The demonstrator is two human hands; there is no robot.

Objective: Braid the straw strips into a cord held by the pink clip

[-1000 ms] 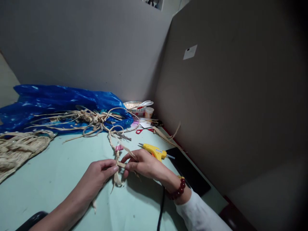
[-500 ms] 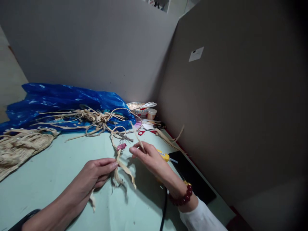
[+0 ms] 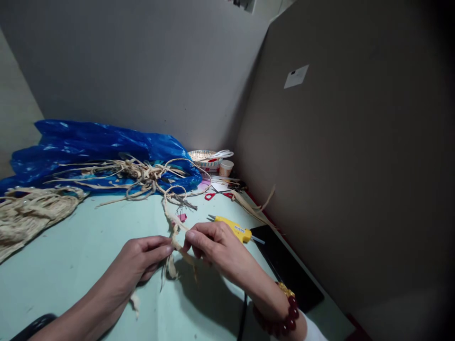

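Note:
A braided cord of pale dried plant fibre [image 3: 165,207] runs down the table toward me, with a pink binder clip [image 3: 181,218] on it. Below the clip, my left hand [image 3: 151,255] pinches the braid between thumb and fingers. Loose strand ends [image 3: 171,268] hang beneath that pinch. My right hand [image 3: 209,241], just to the right, is closed on a flat fibre strand [image 3: 180,224] that stretches back to the braid near the clip. Another strand passes by its fingertips, partly hidden.
A yellow glue gun [image 3: 232,229] lies behind my right hand, by a black flat panel [image 3: 291,270]. Farther back are red-handled scissors [image 3: 209,196], a paper cup [image 3: 226,167], a bowl [image 3: 201,155] and a blue plastic bag [image 3: 88,142] under tangled fibres. A woven piece [image 3: 35,213] sits left.
My right hand has come down and left, closer to my left hand, bringing its strand across the braid. The glue gun is more exposed. My left hand keeps its pinch.

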